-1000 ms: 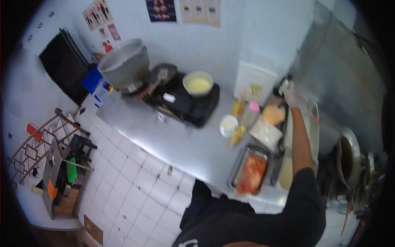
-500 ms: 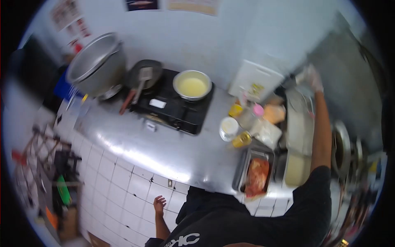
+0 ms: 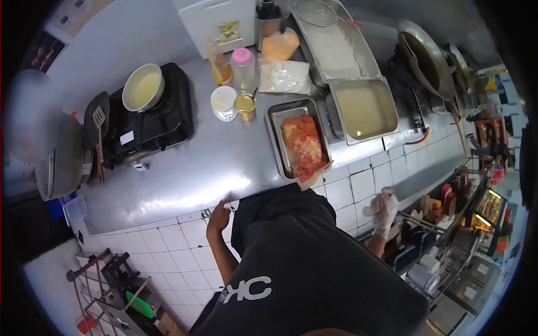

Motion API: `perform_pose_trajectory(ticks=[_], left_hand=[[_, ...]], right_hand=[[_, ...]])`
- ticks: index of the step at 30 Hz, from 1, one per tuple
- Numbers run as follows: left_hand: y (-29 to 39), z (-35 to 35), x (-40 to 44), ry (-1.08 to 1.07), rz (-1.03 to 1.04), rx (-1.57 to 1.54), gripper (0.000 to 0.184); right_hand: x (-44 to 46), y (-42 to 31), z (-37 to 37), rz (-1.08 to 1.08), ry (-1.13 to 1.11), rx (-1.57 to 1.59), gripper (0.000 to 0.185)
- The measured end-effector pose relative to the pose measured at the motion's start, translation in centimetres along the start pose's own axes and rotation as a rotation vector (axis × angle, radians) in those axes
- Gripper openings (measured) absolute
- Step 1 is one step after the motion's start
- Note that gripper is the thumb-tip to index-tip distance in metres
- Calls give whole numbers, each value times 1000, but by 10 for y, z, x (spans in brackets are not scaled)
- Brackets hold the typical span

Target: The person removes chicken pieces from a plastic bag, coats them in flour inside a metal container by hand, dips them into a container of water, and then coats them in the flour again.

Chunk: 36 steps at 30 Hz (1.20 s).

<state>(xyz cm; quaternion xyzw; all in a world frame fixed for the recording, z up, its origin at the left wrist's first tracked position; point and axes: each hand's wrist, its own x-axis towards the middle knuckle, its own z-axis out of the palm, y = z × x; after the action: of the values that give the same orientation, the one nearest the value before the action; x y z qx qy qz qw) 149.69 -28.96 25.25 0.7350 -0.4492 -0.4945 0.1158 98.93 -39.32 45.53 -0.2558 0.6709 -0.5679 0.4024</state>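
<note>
White tiles cover the floor [image 3: 179, 246] beside a shiny metal desk [image 3: 224, 162]. At the desk's near edge, in front of the person, a metal tray [image 3: 273, 127] holds reddish meat [image 3: 302, 143]. Just right of it sits a container [image 3: 339, 115] of pale liquid; behind it stand a white bag [image 3: 284, 77] and a jar [image 3: 243, 73] with a pink lid. Farther left, a pot [image 3: 161, 92] of yellow liquid rests on a black stove [image 3: 176, 103]. The bare left hand [image 3: 218, 217] is near the desk's front edge; the gloved right hand [image 3: 385, 210], fingers bent, is above the floor. Whether either of the hands grips anything, I cannot tell.
</note>
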Motion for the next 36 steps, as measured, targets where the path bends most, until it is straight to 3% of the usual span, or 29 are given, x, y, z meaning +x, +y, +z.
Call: perform_pose_trajectory(ticks=[1, 3, 5, 7, 8, 9, 11, 14, 17, 18, 22, 26, 28, 32, 36], left_hand=[[70, -15, -2, 79, 239, 125, 37], [167, -3, 11, 215, 625, 196, 27], [247, 41, 17, 177, 668, 76, 25], [299, 84, 16, 84, 649, 268, 20], [308, 109, 21, 84, 653, 282, 20], [306, 134, 31, 230, 706, 515, 21], [298, 165, 51, 385, 759, 756, 23], [287, 181, 77, 265, 722, 838, 29], [287, 171, 82, 284, 750, 700, 22], [296, 166, 75, 268, 713, 670, 19], [346, 144, 44, 318, 700, 638, 15], [392, 92, 45, 480, 774, 567, 8], [412, 61, 48, 542, 825, 371, 7], [407, 41, 64, 426, 872, 308, 21], [401, 41, 56, 365, 911, 235, 22]], right_hand=[[-1, 28, -23, 28, -104, 292, 13], [11, 52, -50, -13, -41, 383, 11], [36, 75, -87, 61, -52, 205, 14], [37, 75, -96, 119, -40, 100, 19], [40, 74, -102, 166, -52, -31, 25], [39, 84, -114, 169, -50, -17, 25], [32, 121, -139, 84, -275, 68, 42], [11, 176, -150, 298, -90, -71, 51], [-10, 218, -159, 255, -35, -272, 54], [-14, 225, -163, 199, -89, -511, 64], [-26, 200, -149, 63, -143, -614, 64], [-27, 161, -123, -122, -187, -699, 47], [-27, 145, -112, -164, -243, -822, 42], [-25, 110, -72, -203, -200, -1039, 59], [-20, 93, -52, -234, -215, -1158, 62]])
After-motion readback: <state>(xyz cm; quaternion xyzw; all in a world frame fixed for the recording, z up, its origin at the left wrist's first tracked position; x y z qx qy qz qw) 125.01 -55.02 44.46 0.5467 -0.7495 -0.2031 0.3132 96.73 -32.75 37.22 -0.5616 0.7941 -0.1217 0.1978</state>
